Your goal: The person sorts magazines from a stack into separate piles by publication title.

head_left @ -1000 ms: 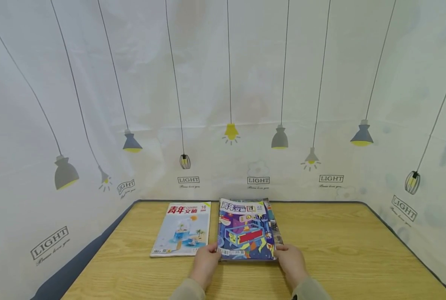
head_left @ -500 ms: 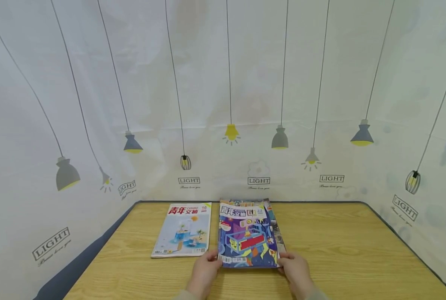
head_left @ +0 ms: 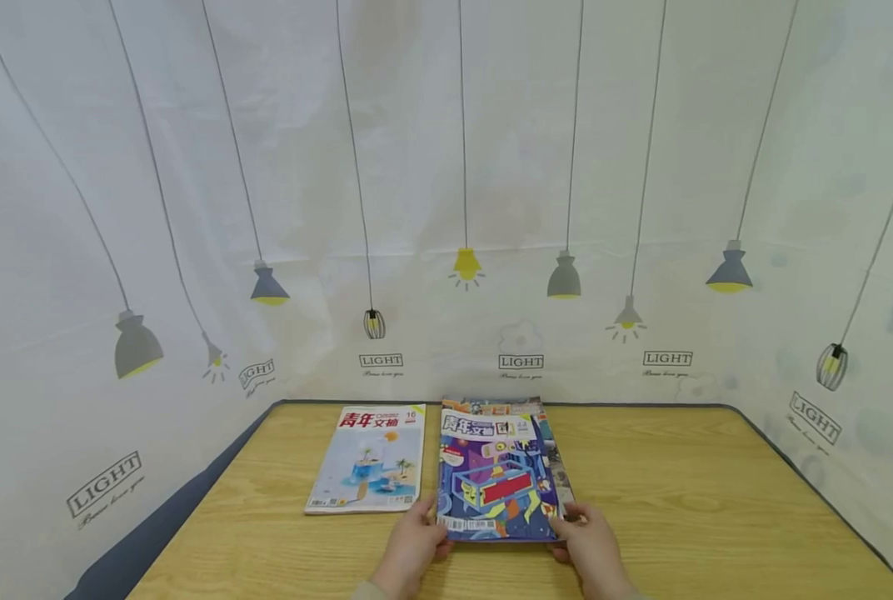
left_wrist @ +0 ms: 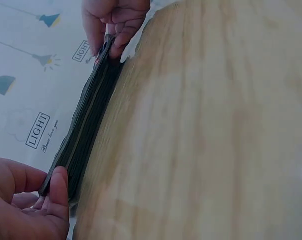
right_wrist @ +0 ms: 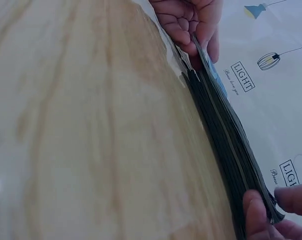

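Observation:
Both hands hold a purple magazine point(head_left: 495, 483) with a colourful cartoon cover by its near corners. My left hand point(head_left: 411, 546) pinches the near left corner, thumb on top and fingers underneath. At the near right corner my right hand point(head_left: 591, 546) grips in the same way. Beneath lies another magazine point(head_left: 559, 475) with a busy multicoloured cover, its far and right edges peeking out. In the left wrist view the layered page edges point(left_wrist: 88, 117) run between the two hands. The right wrist view shows these stacked edges point(right_wrist: 225, 135) too, with fingertips right at them.
A light blue magazine point(head_left: 371, 458) with red title characters lies flat to the left of the stack. The wooden table point(head_left: 679, 500) has a dark edge and is enclosed by a pale curtain point(head_left: 491, 167) printed with hanging lamps.
The purple magazine has slid towards me with both hands, showing more of the far edge of the magazine under it. The light blue magazine has stayed put.

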A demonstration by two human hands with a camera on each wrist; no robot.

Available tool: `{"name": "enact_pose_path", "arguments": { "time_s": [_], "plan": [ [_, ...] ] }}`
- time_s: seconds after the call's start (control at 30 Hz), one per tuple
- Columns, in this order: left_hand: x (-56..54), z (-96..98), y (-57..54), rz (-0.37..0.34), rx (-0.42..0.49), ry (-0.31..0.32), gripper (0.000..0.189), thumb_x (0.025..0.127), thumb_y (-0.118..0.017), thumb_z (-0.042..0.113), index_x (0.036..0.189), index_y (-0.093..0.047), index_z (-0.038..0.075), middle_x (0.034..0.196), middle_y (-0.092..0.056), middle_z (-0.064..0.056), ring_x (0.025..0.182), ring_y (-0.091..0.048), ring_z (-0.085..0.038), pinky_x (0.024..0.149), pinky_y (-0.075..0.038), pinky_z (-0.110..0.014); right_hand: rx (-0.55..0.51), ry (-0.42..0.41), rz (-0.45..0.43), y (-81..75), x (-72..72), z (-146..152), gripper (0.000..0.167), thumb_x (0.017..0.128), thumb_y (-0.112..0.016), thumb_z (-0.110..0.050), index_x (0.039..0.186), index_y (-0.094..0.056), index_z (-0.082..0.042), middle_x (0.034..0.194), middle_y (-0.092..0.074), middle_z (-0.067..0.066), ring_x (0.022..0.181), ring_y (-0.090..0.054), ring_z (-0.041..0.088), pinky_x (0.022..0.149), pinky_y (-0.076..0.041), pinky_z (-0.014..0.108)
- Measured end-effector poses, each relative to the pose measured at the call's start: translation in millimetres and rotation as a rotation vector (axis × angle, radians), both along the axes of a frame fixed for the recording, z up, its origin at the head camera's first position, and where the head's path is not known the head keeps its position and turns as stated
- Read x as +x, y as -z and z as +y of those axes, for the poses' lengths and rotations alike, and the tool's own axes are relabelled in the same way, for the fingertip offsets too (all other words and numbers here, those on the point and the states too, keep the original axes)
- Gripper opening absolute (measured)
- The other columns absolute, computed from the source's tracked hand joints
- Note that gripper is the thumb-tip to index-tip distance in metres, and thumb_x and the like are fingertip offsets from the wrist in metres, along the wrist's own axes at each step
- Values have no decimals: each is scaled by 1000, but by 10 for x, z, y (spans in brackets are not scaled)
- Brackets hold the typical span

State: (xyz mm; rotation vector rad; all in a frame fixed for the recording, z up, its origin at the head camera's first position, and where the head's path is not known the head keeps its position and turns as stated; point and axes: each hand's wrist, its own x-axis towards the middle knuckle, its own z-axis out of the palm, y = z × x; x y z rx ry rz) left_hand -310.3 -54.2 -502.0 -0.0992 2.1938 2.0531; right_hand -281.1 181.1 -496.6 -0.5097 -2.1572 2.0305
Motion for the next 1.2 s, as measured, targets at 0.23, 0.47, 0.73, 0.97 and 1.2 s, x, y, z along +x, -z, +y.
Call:
{"name": "enact_pose_path", "arguments": {
  "time_s": [0.23,0.47,0.73,0.97,1.2],
  "plan": [
    [20,7,-5,45,-9,52,68,80,-52,-11,144,-31,-9,87,-57,-9,67,-56,-16,61,-51,-27,7,-68,-9,-10,13,17,54,87,-52,10,136,-34,21,101,-60,27,64,-59,15,58,-55,28],
    [13,28,-49,-20,0,58,57,93,-47,-2,146,-27,-9,103,-64,-13,71,-62,-19,65,-56,-31,-7,-82,-45,-19,-6,34,53,86,-48,12,136,-34,20,118,-52,34,66,-59,16,60,-55,30],
    [40,60,-84,-18,-11,33,54,94,-46,-4,145,-28,-10,101,-62,-13,68,-61,-16,63,-56,-29,-78,-68,-8,-51,24,24,54,85,-46,15,137,-33,20,102,-59,26,69,-59,16,60,-55,28],
    [31,-5,-102,14,36,36,53,93,-44,-7,143,-27,-14,94,-60,-14,66,-59,-14,63,-54,-27,-166,-48,49,-96,52,-63,55,84,-45,18,137,-32,21,101,-58,26,70,-59,16,60,-55,27],
    [-15,-245,-130,63,90,52,53,92,-42,-9,141,-27,-18,102,-63,-14,69,-60,-13,63,-54,-26,-157,-89,88,-149,-16,-267,54,84,-46,17,135,-33,22,100,-62,25,72,-60,15,60,-55,27]
  ]
}}
